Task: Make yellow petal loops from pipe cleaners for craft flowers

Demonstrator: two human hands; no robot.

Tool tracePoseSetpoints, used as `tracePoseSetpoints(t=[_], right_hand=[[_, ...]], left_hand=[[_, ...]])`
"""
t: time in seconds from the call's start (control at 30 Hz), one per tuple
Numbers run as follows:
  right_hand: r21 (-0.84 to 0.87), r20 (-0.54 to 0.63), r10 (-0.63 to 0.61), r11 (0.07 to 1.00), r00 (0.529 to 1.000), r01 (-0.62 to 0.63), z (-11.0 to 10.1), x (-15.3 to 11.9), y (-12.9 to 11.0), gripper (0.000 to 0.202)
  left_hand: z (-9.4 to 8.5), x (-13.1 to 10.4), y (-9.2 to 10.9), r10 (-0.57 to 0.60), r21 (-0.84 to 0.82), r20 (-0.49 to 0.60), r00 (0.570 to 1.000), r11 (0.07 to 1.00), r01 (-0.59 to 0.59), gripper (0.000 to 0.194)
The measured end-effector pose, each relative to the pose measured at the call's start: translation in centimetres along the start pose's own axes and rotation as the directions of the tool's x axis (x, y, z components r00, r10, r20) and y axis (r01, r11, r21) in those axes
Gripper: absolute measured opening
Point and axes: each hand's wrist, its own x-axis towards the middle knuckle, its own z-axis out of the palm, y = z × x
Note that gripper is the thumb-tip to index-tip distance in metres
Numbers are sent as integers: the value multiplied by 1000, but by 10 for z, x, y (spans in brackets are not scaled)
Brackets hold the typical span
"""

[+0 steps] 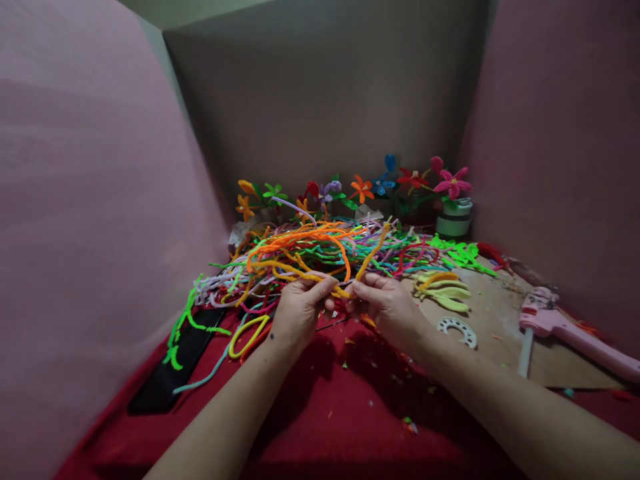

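My left hand (303, 308) and my right hand (383, 301) meet over the front of a heap of coloured pipe cleaners (300, 250). Between them they pinch a yellow-orange pipe cleaner (373, 252). One stretch of it slants up and away from my right fingers; another yellow-orange length (285, 269) runs left from my left fingers across the heap. Whether these are one piece or two I cannot tell. Both hands have thumb and fingers pressed together, and the fingertips partly cover the spot they grip. Right of my right hand lie pale yellow looped petals (445, 293).
Pipe-cleaner flowers (361, 189) line the back, some by a pale green pot (454, 218). On the right are a pink glue gun (565, 327), a white arc-shaped piece with holes (457, 331) and a brown board (493, 353). A black phone-like slab (167, 373) lies left on red cloth (310, 427).
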Motion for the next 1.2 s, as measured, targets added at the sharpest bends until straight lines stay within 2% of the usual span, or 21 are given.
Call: tracePoseSetpoints(t=[0.13, 0.37, 0.53, 0.67, 0.8, 0.93, 1.03, 1.13, 1.2], right_hand=[[-238, 102, 64, 971, 993, -38, 5, -4, -2, 18], [-361, 89, 144, 927, 986, -103, 11, -8, -8, 19], [-295, 106, 233, 936, 967, -193, 4, -5, -4, 16], [-146, 109, 331, 938, 937, -314, 1, -3, -2, 20], [1, 101, 257, 966, 961, -259, 1, -2, -1, 23], [-91, 28, 249, 965, 968, -245, 1, -1, 1, 24], [-89, -5, 262, 961, 965, -261, 0, -1, 2, 25], [-39, 34, 288, 957, 957, -287, -1, -1, 4, 25], [0, 66, 299, 954, 952, -300, -2, -1, 5, 25]], left_hand=[[2, -2, -3, -23, 2, 95, 995, 1000, 23, 16], [1, -2, -8, -105, 12, 173, 979, 994, 104, 19], [-2, -1, -5, -175, 87, 198, 965, 983, 160, 21], [-2, -1, -4, -163, 37, 182, 970, 987, 158, 17], [-2, -2, -4, -123, 7, 221, 967, 992, 125, 18], [-5, -1, -3, -132, 120, 231, 964, 987, 106, 20], [-6, -2, 1, -90, 226, 194, 977, 973, 45, 19], [-7, -3, 8, 4, 348, 183, 983, 935, -68, 18], [-9, -3, 11, 18, 377, 207, 978, 921, -97, 17]])
